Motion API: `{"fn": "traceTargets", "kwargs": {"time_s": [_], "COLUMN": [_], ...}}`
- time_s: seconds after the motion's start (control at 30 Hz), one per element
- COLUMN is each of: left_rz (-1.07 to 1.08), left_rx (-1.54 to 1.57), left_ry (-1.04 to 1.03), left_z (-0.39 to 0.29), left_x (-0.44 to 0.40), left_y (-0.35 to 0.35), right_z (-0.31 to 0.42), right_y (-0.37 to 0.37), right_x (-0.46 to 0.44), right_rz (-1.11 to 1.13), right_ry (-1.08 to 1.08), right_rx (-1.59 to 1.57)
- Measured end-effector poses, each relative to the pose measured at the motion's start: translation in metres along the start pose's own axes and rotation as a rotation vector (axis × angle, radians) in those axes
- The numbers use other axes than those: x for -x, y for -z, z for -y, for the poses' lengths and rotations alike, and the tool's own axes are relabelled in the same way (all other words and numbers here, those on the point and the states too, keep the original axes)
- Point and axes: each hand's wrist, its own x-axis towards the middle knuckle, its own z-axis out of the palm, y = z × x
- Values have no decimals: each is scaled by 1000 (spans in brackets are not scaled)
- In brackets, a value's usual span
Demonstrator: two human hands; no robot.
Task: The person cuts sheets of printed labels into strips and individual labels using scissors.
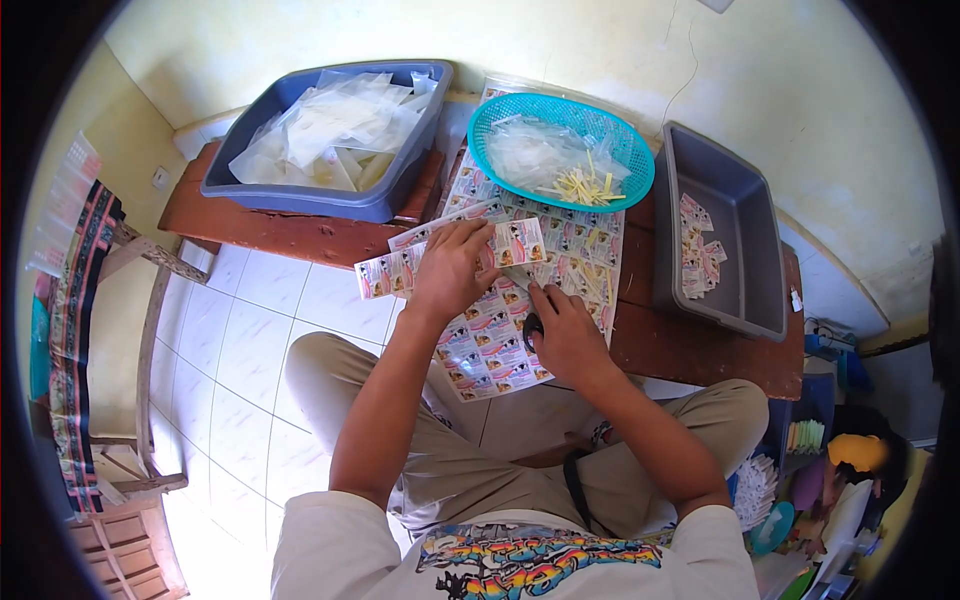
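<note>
My left hand [452, 268] is closed on a strip of printed labels [519, 242], which sticks out on both sides of the fingers. A second strip [410, 238] lies just behind it. In my right hand [572, 338] is a pair of scissors with a black handle [532, 328]; their blades [517, 275] meet the lower edge of the strip, partly hidden by my fingers. Beneath both hands a large sheet of the same labels [487, 345] is spread over the bench, its front end hanging above my lap. Thin yellowish trimmings [592, 280] lie on it at the right.
On the wooden bench [660, 350] stand a blue tub [300, 200] of clear plastic sleeves, a teal basket [480, 165] with plastic pieces and yellow strips, and a grey tub [735, 200] holding cut labels [700, 255]. Another person [860, 455] is at the lower right.
</note>
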Motion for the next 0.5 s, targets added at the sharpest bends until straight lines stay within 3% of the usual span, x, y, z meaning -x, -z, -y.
{"fn": "traceTargets", "kwargs": {"time_s": [0.33, 0.5], "left_rz": [13, 15], "left_rx": [-34, 5], "left_ry": [12, 1], "left_z": [-3, -7], "left_x": [-1, -3], "left_y": [0, 2], "right_z": [-2, -8], "right_y": [19, 45], "right_x": [8, 19], "right_rz": [96, 136], "right_ry": [-59, -216], "right_rx": [50, -237]}}
